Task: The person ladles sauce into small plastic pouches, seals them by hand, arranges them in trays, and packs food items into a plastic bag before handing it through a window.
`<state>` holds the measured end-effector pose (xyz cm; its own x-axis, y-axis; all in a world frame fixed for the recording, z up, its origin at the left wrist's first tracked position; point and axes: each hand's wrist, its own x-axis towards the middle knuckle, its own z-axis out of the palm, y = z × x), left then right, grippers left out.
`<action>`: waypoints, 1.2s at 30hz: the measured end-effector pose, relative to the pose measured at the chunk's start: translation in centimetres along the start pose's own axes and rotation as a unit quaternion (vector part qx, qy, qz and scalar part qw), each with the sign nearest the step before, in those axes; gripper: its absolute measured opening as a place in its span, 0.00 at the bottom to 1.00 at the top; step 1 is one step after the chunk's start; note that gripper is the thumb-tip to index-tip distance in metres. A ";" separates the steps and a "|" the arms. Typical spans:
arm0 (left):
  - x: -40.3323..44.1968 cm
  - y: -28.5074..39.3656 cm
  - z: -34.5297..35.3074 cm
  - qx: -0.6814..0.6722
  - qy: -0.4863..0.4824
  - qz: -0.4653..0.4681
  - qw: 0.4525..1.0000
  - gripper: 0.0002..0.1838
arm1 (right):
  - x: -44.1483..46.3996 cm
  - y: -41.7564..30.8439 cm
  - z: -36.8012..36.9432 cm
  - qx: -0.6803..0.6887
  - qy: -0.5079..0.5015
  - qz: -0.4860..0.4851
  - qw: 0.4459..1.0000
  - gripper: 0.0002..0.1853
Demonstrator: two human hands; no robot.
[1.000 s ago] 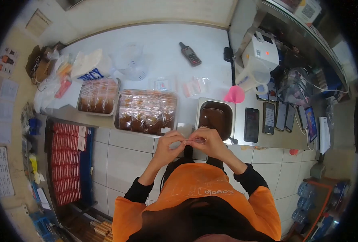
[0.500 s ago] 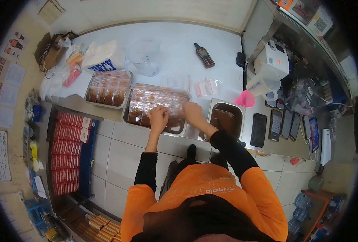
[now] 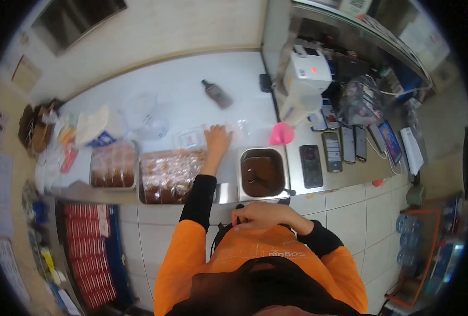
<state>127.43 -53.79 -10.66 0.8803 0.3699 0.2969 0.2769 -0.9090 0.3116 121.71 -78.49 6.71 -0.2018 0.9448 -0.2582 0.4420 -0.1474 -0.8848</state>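
Observation:
My left hand [image 3: 218,141] reaches over the white table with its fingers stretched out. It lies on small clear plastic bags, and the printed bag [image 3: 189,139] is just left of it. Below that forearm sits a metal tray of filled brown sachets [image 3: 165,171], partly covered by the sleeve. Close to my apron, my right hand [image 3: 263,215] has its fingers curled inward; whatever they may hold is hidden. Just beyond it stands a metal pan of brown sauce [image 3: 260,176], with a dark utensil handle at its near corner.
A second tray of sachets [image 3: 114,167] stands at the left. Right of the pan are a pink funnel [image 3: 281,134], a clear jug [image 3: 300,102] and several phones [image 3: 311,166]. A handheld meter [image 3: 216,95] lies farther back. Red boxes [image 3: 89,253] fill a shelf below left.
My left hand has left the sachet tray and gone up and right to the plastic bags. My right hand has drawn back toward my body. The view has turned right.

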 end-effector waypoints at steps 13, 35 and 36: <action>0.0 6.4 -11.0 -0.018 0.047 0.043 0.998 0.05 | -2.8 2.1 -5.3 0.017 0.554 0.039 0.832 0.10; -11.2 11.9 -19.2 -0.438 -0.115 -0.113 0.885 0.09 | -1.6 -0.2 -1.6 0.345 0.373 -0.042 0.860 0.05; -11.3 11.9 -18.9 -0.470 -0.100 -0.147 0.865 0.08 | -1.5 -0.3 -1.5 0.353 0.389 -0.047 0.850 0.04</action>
<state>113.47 -65.14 6.70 0.9001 0.4325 -0.0533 0.1482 -0.1888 0.9708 123.17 -79.42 7.94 0.5531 0.8290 -0.0828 -0.2347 0.0596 -0.9702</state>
